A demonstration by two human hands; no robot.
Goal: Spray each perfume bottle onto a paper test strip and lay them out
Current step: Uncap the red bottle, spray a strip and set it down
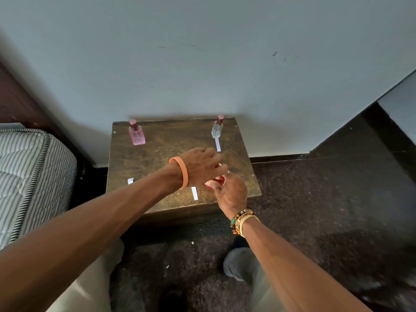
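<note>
Right hand [231, 194] fingers round red bottle [219, 180], left hand [200, 167] over it, grip unclear; mattress [29, 176] leftward.

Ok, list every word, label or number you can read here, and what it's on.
Nothing reads clearly.
Band on the right wrist: lettering, too blurred to read.
Pink bottle, clear bottle: no legible label.
Red bottle in the right hand: mostly hidden.
</note>
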